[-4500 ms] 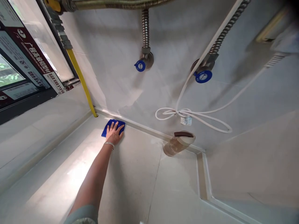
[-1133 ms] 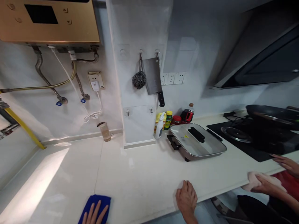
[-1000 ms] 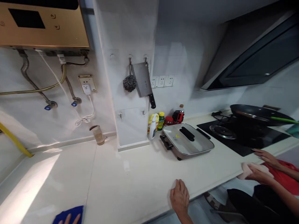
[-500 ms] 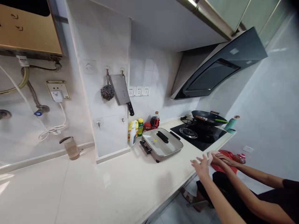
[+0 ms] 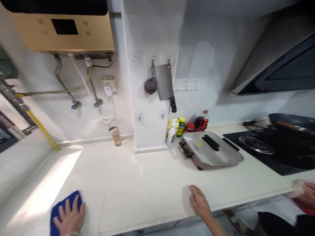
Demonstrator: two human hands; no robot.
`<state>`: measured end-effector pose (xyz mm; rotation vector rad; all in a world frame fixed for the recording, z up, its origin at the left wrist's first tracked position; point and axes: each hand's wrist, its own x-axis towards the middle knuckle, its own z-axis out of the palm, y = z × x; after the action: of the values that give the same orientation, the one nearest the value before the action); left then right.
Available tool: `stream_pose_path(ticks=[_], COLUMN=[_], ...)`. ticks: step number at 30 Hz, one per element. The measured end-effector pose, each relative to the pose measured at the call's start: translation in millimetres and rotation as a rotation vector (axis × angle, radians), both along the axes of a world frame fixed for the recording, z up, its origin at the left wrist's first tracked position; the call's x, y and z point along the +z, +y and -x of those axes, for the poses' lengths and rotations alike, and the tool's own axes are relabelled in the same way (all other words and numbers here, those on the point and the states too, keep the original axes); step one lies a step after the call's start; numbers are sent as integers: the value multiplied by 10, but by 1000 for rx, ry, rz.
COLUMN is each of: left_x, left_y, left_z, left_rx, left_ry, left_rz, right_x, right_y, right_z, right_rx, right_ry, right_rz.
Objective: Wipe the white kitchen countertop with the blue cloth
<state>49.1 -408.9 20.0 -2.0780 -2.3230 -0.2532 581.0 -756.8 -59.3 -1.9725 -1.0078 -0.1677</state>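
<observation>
A folded blue cloth [image 5: 55, 211] lies on the counter at the lower left. My left hand [image 5: 70, 216] rests flat on it, palm down and fingers spread. Near the counter's front edge, to the right of centre, is my right hand [image 5: 199, 200]. It holds nothing, and its fingers are stretched out close together and slightly bent. Beyond it stands a square electric pan [image 5: 214, 162] with a glass lid and black handles, apart from the hand.
A co-worker's blurred hands [image 5: 305, 193] are at the right edge. A black stove [image 5: 278, 160] bears a wok [image 5: 292, 119]. A pitcher [image 5: 116, 137], spray bottle [image 5: 171, 134] and several jars stand by the wall. A cleaver [image 5: 164, 82] and scourer [image 5: 151, 85] hang above.
The view has swung left. My left hand has come into view on the blue cloth. My right hand has moved from beside the co-worker's hands to over the counter's front edge.
</observation>
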Motion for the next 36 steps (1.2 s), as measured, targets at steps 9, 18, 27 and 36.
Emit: stream_pose_path(ticks=[9, 18, 27, 36], left_x=[-193, -323, -238, -228], left_y=[-789, -1657, -1345, 269], left_z=[-610, -1967, -2290, -1490], left_rx=[-337, -1035, -1357, -851], left_ry=[107, -90, -200, -109], left_rz=[-122, -107, -21, -142], right_x=[-273, -327, -344, -450], right_y=[221, 257, 203, 211], right_z=[204, 405, 457, 393], right_rx=[-165, -207, -166, -193], right_ry=[-209, -276, -377, -293], right_rz=[139, 207, 248, 218])
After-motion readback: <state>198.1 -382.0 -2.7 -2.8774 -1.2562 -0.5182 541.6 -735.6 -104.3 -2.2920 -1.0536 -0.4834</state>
